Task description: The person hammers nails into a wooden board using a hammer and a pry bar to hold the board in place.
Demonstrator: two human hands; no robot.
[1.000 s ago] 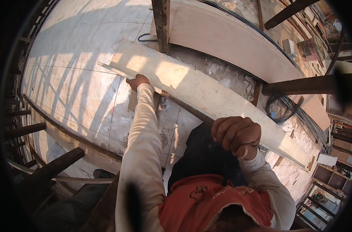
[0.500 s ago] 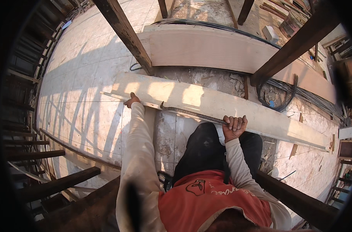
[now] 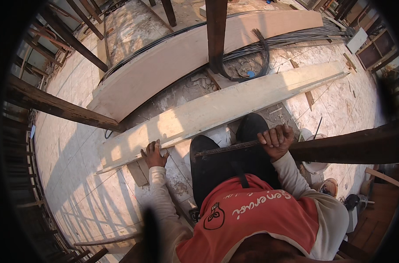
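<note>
A long pale wooden board [image 3: 217,103] lies across in front of my knees, with a narrow wooden strip along its near edge. Fingers apart, my left hand [image 3: 154,155] rests at that near edge toward the board's left part and grips nothing. My right hand [image 3: 276,141] is closed round one end of a dark crowbar [image 3: 228,149], a thin ribbed bar. It extends leftward over my dark trousers, apart from the board. The bar's far end blends into the dark cloth, so its hook cannot be made out.
Beyond lies a second, wider board [image 3: 164,79] beside bundled steel rods [image 3: 296,37]. Dark wooden posts rise around me, one upright [image 3: 216,35] ahead and another [image 3: 353,142] at my right. A bucket [image 3: 315,166] stands at the right, and a short block [image 3: 138,172] lies under the board's left part.
The view has turned right. My right hand has drawn the crowbar back from the board's edge to above my lap. My left hand's fingers have spread at the edge.
</note>
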